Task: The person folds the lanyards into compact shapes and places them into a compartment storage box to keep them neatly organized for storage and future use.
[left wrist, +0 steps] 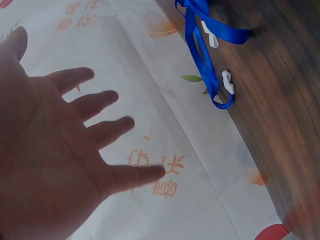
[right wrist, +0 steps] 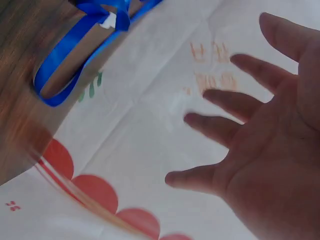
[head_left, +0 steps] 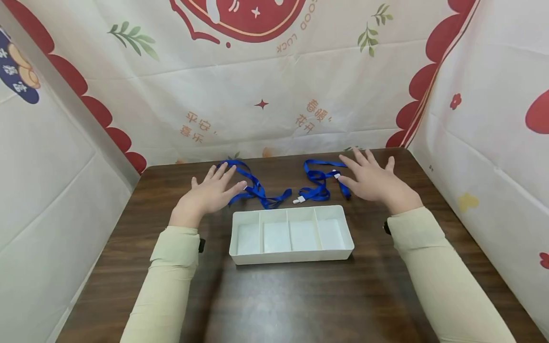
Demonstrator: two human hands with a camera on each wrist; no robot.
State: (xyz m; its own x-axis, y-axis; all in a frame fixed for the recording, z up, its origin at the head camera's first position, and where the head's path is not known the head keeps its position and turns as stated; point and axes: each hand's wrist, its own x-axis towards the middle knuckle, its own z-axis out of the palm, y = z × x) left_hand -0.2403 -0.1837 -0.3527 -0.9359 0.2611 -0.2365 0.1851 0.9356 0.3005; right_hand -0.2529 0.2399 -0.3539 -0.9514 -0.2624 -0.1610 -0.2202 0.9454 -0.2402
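Observation:
Two blue lanyards lie toward the back of the brown table. The left lanyard is in a loose tangle, and my left hand hovers by it with fingers spread, overlapping its end in the head view. White clips show on that lanyard in the left wrist view. Near the right lanyard, with its white clip, my right hand is spread wide and covers part of the ribbon from above. Neither palm holds anything. In front of the lanyards stands a white tray with several bare compartments.
The wooden table reaches back to a white printed cloth hanging behind it. More cloth walls enclose the left and right sides. Both forearms wear pale sleeves with a dark band at the wrist.

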